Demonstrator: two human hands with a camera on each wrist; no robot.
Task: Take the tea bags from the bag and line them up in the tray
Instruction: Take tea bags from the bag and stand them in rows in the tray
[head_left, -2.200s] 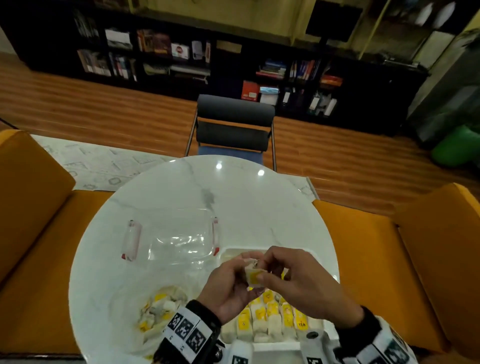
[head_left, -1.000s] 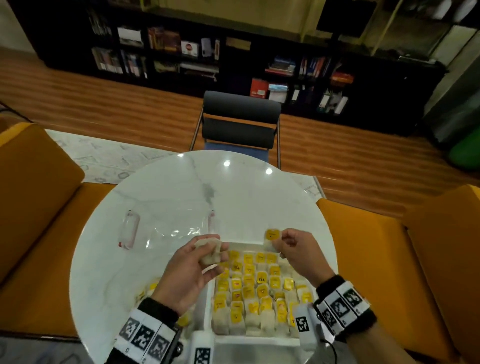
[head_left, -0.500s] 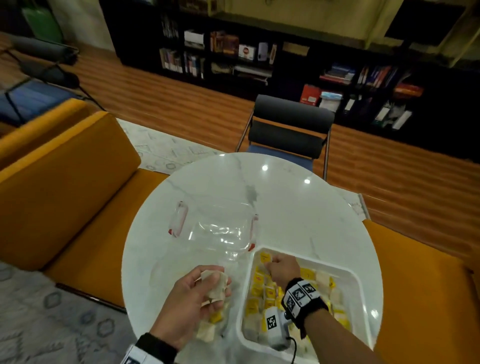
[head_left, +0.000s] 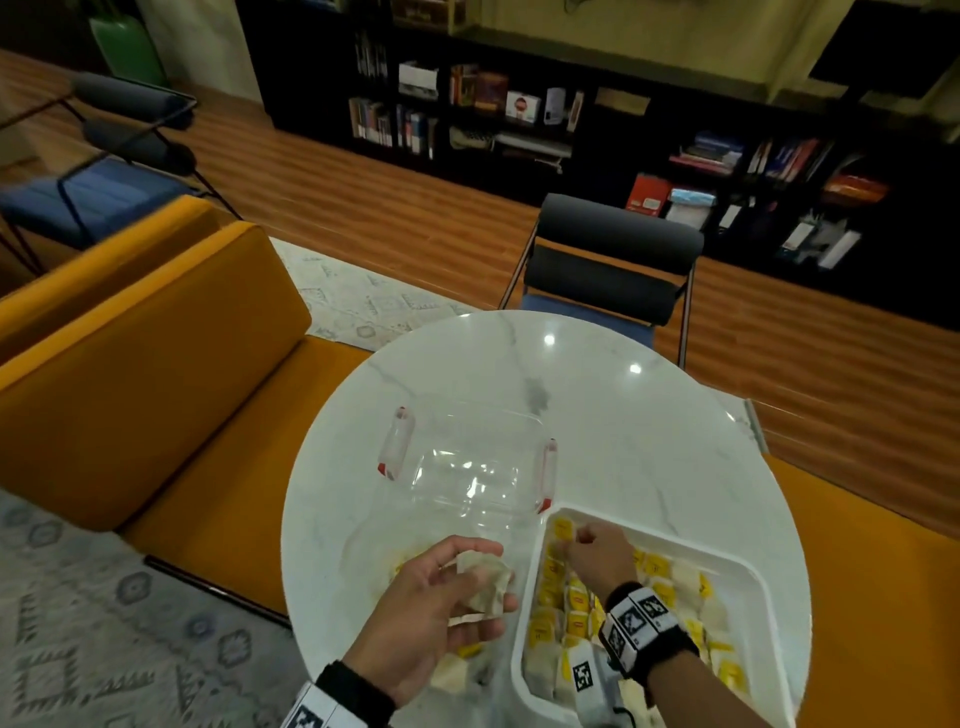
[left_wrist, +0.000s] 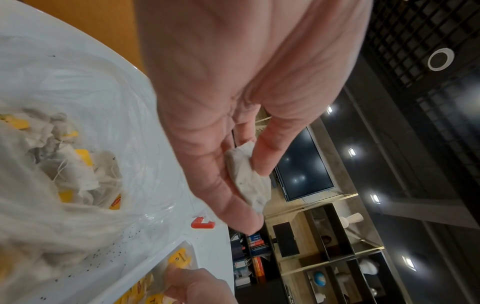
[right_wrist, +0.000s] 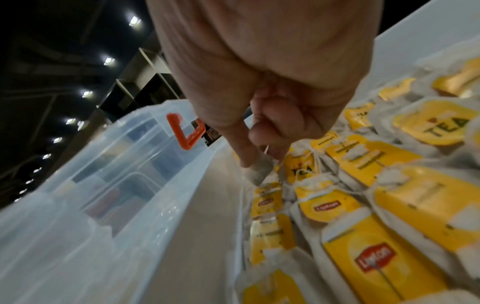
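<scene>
Lowering since before, right hand (head_left: 597, 553) pinching tea bag (right_wrist: 258, 171) into tray (head_left: 737, 564), left hand (head_left: 431, 603) still gripping another.

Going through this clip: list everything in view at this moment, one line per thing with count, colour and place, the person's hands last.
Table: one, round white marble, centre.
Tray: one, white, near right of the table.
Tea bags in tray: many, white with yellow tags, in rows.
Plastic bag: one, clear, left of the tray, more tea bags inside.
Clear container: one, red clips, beyond the bag.
Chair: one, dark, far side of the table.
Sofa: orange, around the table.
Bookshelf: dark, along the back.
Left hand: holds a tea bag over the plastic bag.
Right hand: pinches a tea bag at the tray's far left corner.
</scene>
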